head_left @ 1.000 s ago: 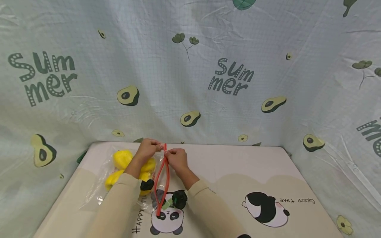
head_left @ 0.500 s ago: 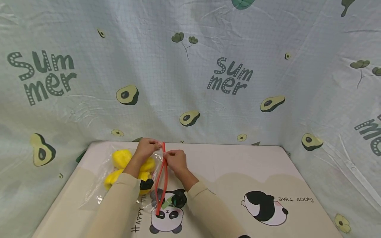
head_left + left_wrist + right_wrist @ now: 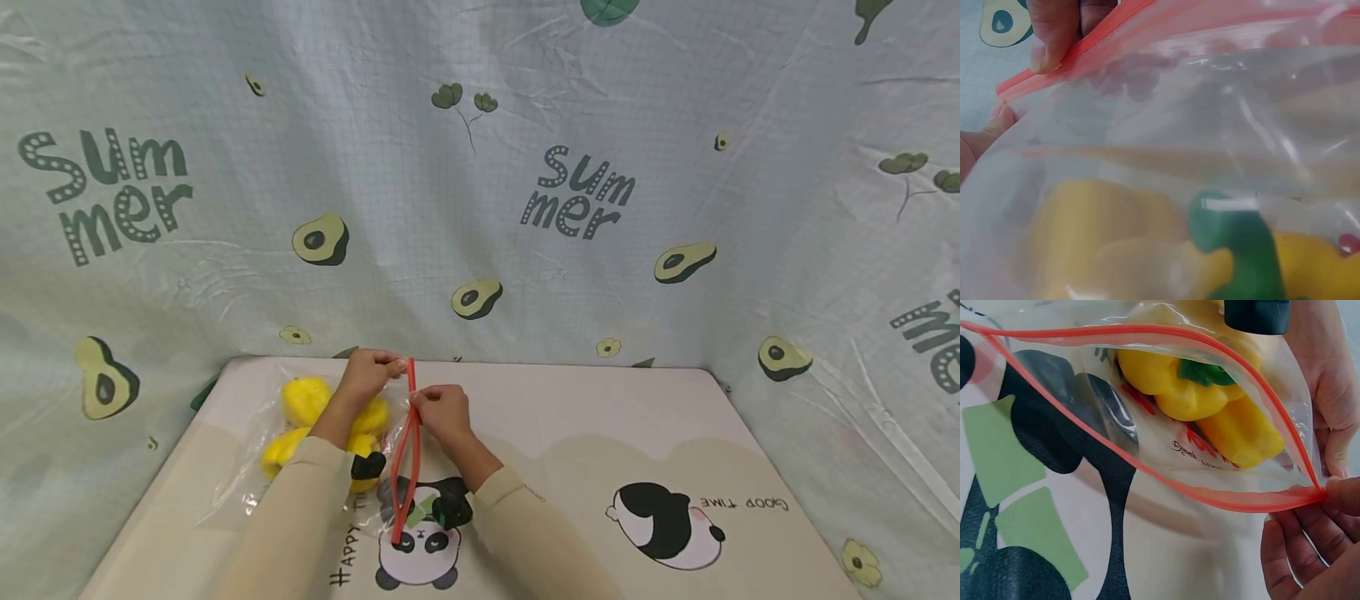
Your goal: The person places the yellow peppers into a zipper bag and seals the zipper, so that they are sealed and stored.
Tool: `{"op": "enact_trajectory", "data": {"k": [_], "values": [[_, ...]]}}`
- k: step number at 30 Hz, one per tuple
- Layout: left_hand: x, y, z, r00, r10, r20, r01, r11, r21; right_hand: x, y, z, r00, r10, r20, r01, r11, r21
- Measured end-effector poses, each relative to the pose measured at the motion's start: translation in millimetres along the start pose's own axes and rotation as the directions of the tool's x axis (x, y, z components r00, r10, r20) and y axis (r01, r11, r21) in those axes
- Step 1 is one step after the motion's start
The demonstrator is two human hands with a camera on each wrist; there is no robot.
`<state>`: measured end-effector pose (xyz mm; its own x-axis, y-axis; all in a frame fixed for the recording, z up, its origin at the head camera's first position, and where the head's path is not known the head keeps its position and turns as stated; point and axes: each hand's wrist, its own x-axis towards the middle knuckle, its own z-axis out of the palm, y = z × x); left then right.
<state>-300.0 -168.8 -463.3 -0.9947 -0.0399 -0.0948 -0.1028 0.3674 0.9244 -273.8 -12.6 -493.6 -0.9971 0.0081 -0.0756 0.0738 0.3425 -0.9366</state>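
Note:
A clear zip bag (image 3: 1147, 112) with a red zip strip (image 3: 396, 500) lies on its side, holding several yellow bell peppers (image 3: 1197, 387) with green stems. My left hand (image 3: 366, 375) pinches the far end of the strip at the bag's corner. Just nearer to me, my right hand (image 3: 445, 410) pinches the strip between thumb and fingers. From the right hand toward me, the two red edges stand apart and the mouth gapes, as the right wrist view shows. My left forearm hides part of the peppers in the head view.
The bag lies on the left half of a table (image 3: 570, 417) with a printed cover of pandas and lettering. A curtain (image 3: 405, 200) printed with avocados hangs behind it and along both sides. A dark wrist camera (image 3: 1257, 314) sits over the bag.
My right hand has slid a little toward me along the zip strip. The gap between the red edges has narrowed. My left hand keeps its hold on the corner.

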Motion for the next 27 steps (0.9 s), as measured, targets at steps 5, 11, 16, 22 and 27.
{"op": "enact_trajectory", "data": {"k": [5,11,16,22,27], "values": [[0.4,-2.0,0.9,1.000,-0.005,-0.003,0.005,1.000,0.003,-4.9,1,-1,1.000,0.005,0.007,-0.006,1.000,0.014],[3.4,-4.2,1.3,1.000,-0.007,-0.009,0.006,1.000,-0.013,-10.5,3,-1,1.000,0.009,0.014,-0.009,1.000,-0.014],[2.9,-4.3,0.9,1.000,0.001,-0.016,-0.002,1.000,-0.028,-12.1,6,0,1.000,0.019,0.019,-0.019,0.999,-0.027],[4.9,-5.6,1.3,1.000,-0.007,-0.023,0.006,0.999,-0.039,-15.6,10,-1,0.999,0.009,0.038,-0.008,1.000,-0.006],[5.9,-5.5,2.1,0.999,-0.031,-0.015,0.031,0.999,-0.033,-19.6,11,-2,0.998,0.034,0.048,-0.035,0.999,0.010]]}}
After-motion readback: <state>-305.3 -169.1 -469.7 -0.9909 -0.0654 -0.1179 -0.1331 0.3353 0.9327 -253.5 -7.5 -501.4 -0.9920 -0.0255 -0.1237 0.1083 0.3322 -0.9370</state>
